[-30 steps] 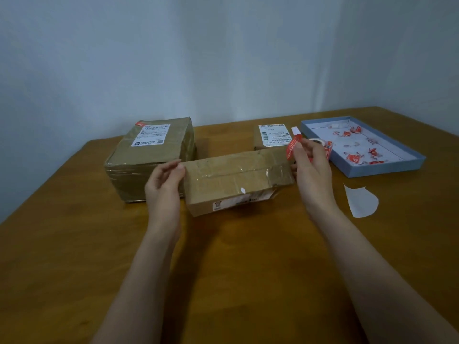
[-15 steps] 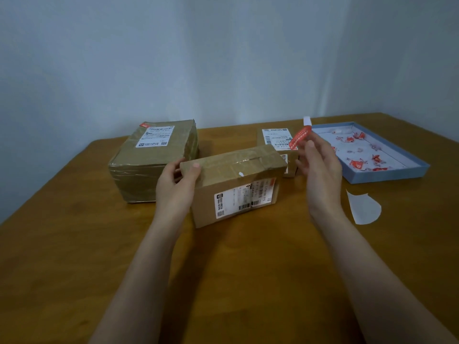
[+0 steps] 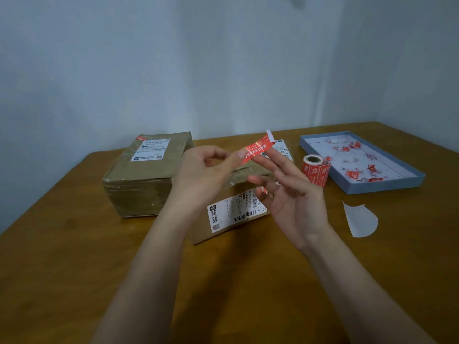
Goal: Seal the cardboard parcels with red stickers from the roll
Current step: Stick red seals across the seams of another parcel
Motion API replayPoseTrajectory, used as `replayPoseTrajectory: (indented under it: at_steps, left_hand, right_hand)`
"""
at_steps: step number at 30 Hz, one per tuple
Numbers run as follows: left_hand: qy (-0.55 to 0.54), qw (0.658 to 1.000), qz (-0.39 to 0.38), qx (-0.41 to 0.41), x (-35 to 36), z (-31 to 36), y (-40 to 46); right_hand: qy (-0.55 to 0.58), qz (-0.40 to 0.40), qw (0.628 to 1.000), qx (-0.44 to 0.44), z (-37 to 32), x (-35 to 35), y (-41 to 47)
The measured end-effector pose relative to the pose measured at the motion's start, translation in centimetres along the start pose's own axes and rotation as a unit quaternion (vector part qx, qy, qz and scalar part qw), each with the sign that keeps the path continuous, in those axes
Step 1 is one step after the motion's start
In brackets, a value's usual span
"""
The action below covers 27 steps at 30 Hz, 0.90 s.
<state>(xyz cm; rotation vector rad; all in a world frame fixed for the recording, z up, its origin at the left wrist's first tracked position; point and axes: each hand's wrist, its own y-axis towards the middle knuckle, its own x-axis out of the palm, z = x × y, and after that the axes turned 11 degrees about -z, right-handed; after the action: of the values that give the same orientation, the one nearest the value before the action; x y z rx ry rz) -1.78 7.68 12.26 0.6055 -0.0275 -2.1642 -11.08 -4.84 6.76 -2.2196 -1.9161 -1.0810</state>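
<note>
A red sticker [image 3: 258,148] with a white tab is up in the air over the middle cardboard parcel [image 3: 231,217]. My left hand [image 3: 206,175] pinches its left end between thumb and forefinger. My right hand [image 3: 290,197] has its fingers spread, and the index fingertip touches the sticker's underside. The middle parcel stands on the table with its shipping label facing me, partly hidden by both hands. A larger parcel [image 3: 146,177] sits at the left, and a small parcel [image 3: 283,150] lies behind my hands. The roll of red stickers [image 3: 315,170] stands to the right.
A shallow blue tray [image 3: 382,188] with crumpled red scraps lies at the back right, next to the roll. A white piece of backing paper [image 3: 360,220] lies on the wooden table [image 3: 62,269] at the right. A pale wall rises behind the table.
My left hand let go of the middle parcel and rose to pinch the sticker. My right hand opened its fingers. The roll has come into view on the table.
</note>
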Motion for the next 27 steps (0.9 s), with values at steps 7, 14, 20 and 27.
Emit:
replayPoseTrajectory:
  at_steps: [7, 14, 20, 27]
  left_hand:
    - [-0.079, 0.996, -0.034, -0.013, 0.1, -0.7, 0.2]
    - [-0.109, 0.993, -0.032, -0.026, 0.3, -1.1, -0.2]
    - [-0.116, 0.993, -0.024, 0.006, 0.4, -0.8, -0.7]
    - [-0.069, 0.995, -0.021, 0.07, 0.9, 0.3, -1.3]
  right_hand:
    - [0.006, -0.004, 1.0, 0.008, 0.1, 0.0, 0.1]
    - [0.016, -0.014, 1.0, 0.009, 0.2, 0.1, 0.0]
    - [0.004, -0.007, 1.0, 0.004, 0.0, 0.4, 0.0]
    - [-0.268, 0.125, 0.954, -0.056, 0.3, 0.9, 0.1]
